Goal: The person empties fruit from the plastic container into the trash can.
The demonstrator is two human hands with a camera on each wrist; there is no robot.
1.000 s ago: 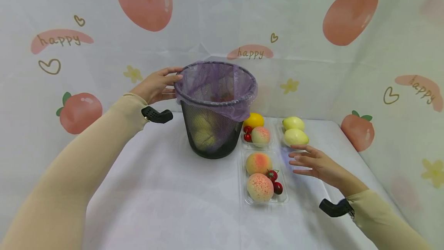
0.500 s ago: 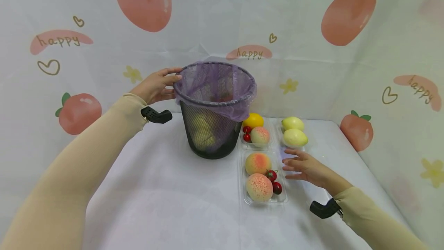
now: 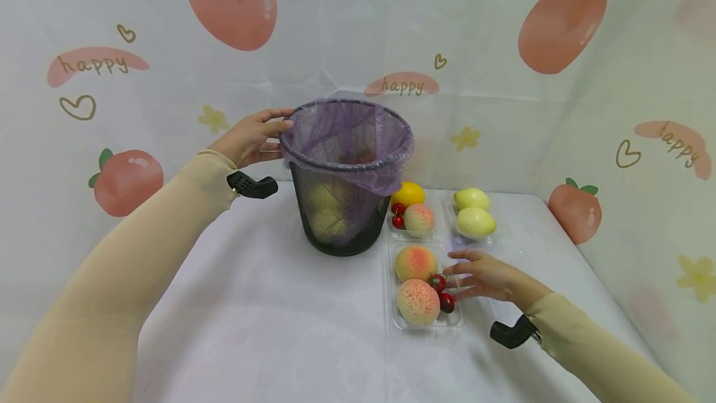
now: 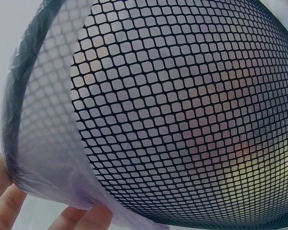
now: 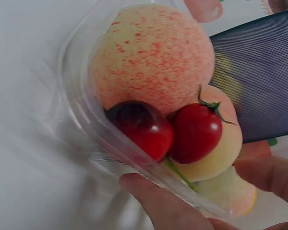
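Note:
My left hand [image 3: 252,137] grips the left rim of a black mesh wastebasket [image 3: 319,204] lined with a purple plastic bag [image 3: 391,176]. Yellow and reddish shapes show dimly through its mesh. At the right, my right hand [image 3: 483,277] reaches with spread, slightly bent fingers to the side of a clear plastic fruit box [image 3: 427,326]. That box contains a speckled peach [image 3: 418,301], an orange-tinted peach [image 3: 416,263], a dark red cherry [image 5: 146,132] and a cherry tomato [image 5: 197,133] with a green calyx. In the right wrist view, the fingertips are right at the box's edge, nothing between them.
Behind the near box, another clear box has an orange fruit [image 3: 409,194], a peach [image 3: 419,218] and small red fruits [image 3: 398,221]. Two lemons [image 3: 476,222] sit in a box to its right. A printed cloth backdrop [image 3: 486,79] rises behind the white tabletop [image 3: 268,328].
My right hand has moved left and toward me, from near the lemons to the right side of the near fruit box. The left hand and wastebasket have stayed put.

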